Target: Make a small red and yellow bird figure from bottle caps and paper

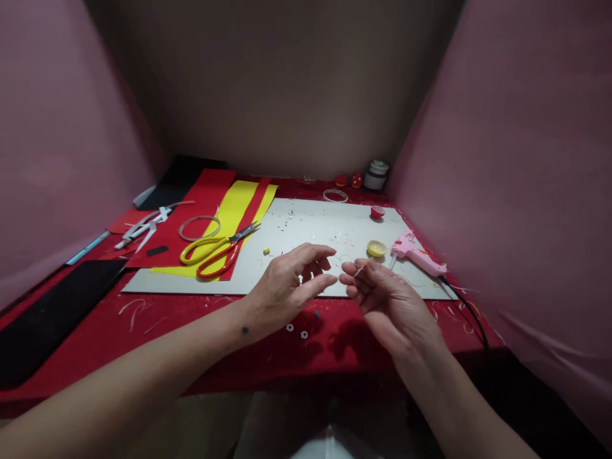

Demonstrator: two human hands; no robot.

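Observation:
Over the front edge of the white board (306, 223), my left hand (299, 277) has its thumb and fingers parted, with nothing visible between them. Facing it, my right hand (382, 296) is closed in a pinch on a thin pale strip (358, 271), too small to make out fully. Below the hands, two small white rings (296, 330) with dark centres lie on the red cloth. A tiny yellow roll (266, 251) sits on the board left of my left hand. Beyond my right hand are a yellow cup-shaped piece (376, 248) and a pink glue gun (415, 254).
Scissors (222, 247) with yellow and red handles lie on red and yellow corrugated sheets (205, 191) at left. A red cup-shaped piece (377, 211), a coiled strip (335, 196) and a lidded jar (376, 174) stand farther back. The glue gun's black cord (471, 309) runs off the right edge.

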